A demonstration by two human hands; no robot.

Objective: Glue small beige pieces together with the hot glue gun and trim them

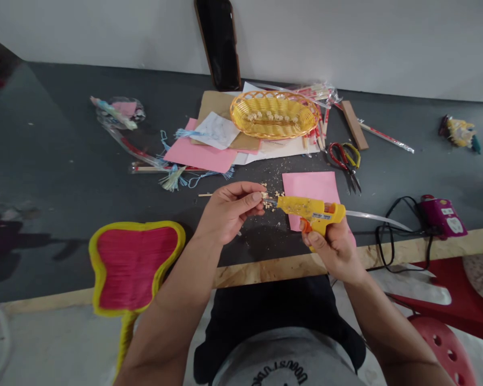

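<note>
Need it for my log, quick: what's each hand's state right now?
Left hand: closed, seemingly pinching a small pale piece by the glue gun.
Right hand: closed, holding the glue gun.

A dark phone (219, 45) is propped against the pale wall (124, 32) at twelve o'clock. On the grey table (64, 187), a plastic-wrapped bundle (123, 111) is laid at ten o'clock and a wooden block (355, 125) is set at two. At eight a yellow-edged pink panel (134, 265) is seen, and at four a red stool (444, 348).
</note>
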